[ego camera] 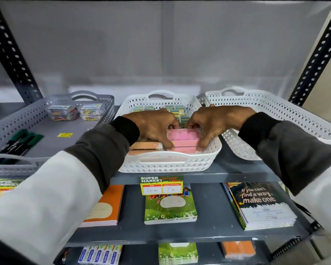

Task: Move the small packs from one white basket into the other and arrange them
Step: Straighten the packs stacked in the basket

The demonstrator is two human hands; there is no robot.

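Reaching into the middle white basket [208, 150] on the grey shelf [237, 169], the person has both hands down among its contents. The left hand [153, 127] and the right hand [216, 121] close in from either side on a stack of pink packs [183, 141] near the basket's front right, fingers curled and pinching the stack's ends between thumb and fingertips. Just left of the pink ones, partly under the left hand, lie peach-coloured packs [145, 146]. Further back in the same basket stand small blue-and-yellow packs [177, 109], half hidden behind the knuckles.

To the right, just beside it, sits a second white basket [287, 119]; what I can see of its inside looks bare. On the left is a grey basket [17, 119] holding bundles of coloured clips [63, 111], dark green markers [21, 140] and a little yellow tag [65, 135].

A supermarket price card [161, 185] hangs from the shelf's front edge. Below it, on the next shelf, lie an orange notebook [105, 205], a green one [170, 209] and a dark one with white lettering [260, 203].
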